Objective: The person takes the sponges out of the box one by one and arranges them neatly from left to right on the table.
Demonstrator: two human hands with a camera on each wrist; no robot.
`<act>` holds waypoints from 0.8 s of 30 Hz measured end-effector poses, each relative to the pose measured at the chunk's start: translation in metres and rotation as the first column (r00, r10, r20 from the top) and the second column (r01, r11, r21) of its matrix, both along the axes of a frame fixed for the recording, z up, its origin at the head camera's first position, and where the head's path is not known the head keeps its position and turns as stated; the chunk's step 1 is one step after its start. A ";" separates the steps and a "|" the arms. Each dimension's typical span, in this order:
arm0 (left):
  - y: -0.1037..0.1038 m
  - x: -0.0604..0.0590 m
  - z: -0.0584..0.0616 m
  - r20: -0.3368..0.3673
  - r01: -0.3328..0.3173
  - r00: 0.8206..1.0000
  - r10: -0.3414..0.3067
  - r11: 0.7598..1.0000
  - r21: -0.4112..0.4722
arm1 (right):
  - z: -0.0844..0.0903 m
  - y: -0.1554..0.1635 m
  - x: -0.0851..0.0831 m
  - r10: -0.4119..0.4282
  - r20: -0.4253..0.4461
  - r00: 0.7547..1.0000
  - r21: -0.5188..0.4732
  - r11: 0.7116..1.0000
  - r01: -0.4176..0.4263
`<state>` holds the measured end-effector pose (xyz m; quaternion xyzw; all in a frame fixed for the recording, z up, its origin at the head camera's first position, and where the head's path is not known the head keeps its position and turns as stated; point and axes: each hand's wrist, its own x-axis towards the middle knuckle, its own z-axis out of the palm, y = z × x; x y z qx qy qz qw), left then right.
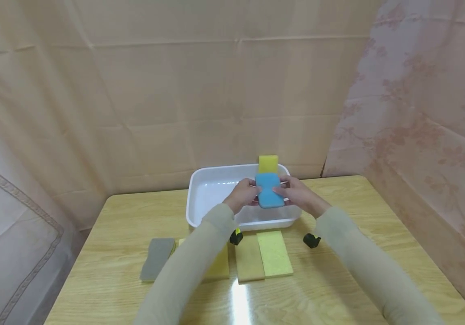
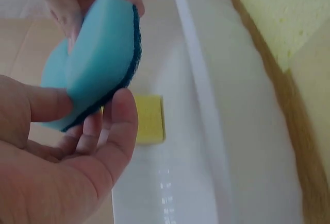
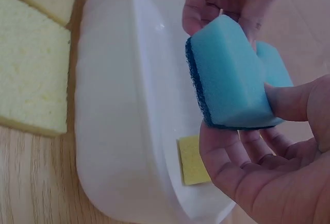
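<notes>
Nearest the camera, low in the head view, four flat sponges lie in a row on the wooden bench: a grey sponge at the left, a yellow sponge partly hidden by the left sleeve, a tan sponge, and a pale yellow-green sponge touching the tan one's right edge. Just beyond them, at the centre of the frame, both hands hold a blue sponge above the near rim of a white plastic tub. The left hand pinches the sponge's left side between thumb and curled fingers; the right hand grips the right side in the same way. The wrist views show the sponge's dark scouring face along one edge. Farther back, a small yellow sponge sits at the tub's far rim, in front of the beige cloth backdrop.
</notes>
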<state>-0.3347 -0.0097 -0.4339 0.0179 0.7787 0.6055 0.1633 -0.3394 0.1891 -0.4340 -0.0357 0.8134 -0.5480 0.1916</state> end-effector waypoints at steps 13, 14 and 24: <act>0.018 0.014 0.002 -0.025 0.022 0.999 -0.022 1.000 0.012 | 0.004 0.014 0.022 -0.070 -0.104 0.992 0.094 0.992 0.080; 0.019 0.015 0.002 -0.025 0.025 0.999 -0.025 1.000 0.012 | 0.005 0.016 0.024 -0.068 -0.107 0.992 0.101 0.992 0.079; 0.032 0.031 0.001 -0.014 0.049 0.999 -0.049 0.999 0.005 | 0.003 0.032 0.039 -0.047 -0.125 0.991 0.080 0.995 0.058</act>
